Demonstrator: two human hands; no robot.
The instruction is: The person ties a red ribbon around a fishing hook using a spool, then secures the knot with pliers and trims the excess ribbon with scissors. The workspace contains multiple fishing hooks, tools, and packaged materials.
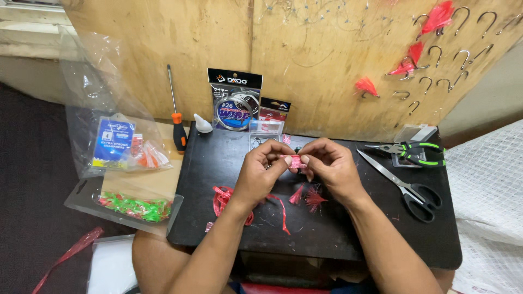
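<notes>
- At 6 o'clock, the near edge of the black board (327, 239) lies bare under your forearms.
- Red ribbon scraps (224, 198) and feathery tufts (311, 198) sit just below your hands.
- Your left hand (261, 169) and right hand (329, 166) pinch one pink strip (297, 161), mid-board.
- Scissors (406, 188) and pliers (417, 152) crowd 3 o'clock.
- A screwdriver (177, 117) leans at 10 o'clock.
- Packets (235, 100) block 12 o'clock against the plywood wall (305, 54).

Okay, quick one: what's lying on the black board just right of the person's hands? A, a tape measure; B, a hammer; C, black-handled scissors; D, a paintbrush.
C: black-handled scissors lie open on the black board to the right of the right hand, with green-and-black pliers just behind them.
</notes>
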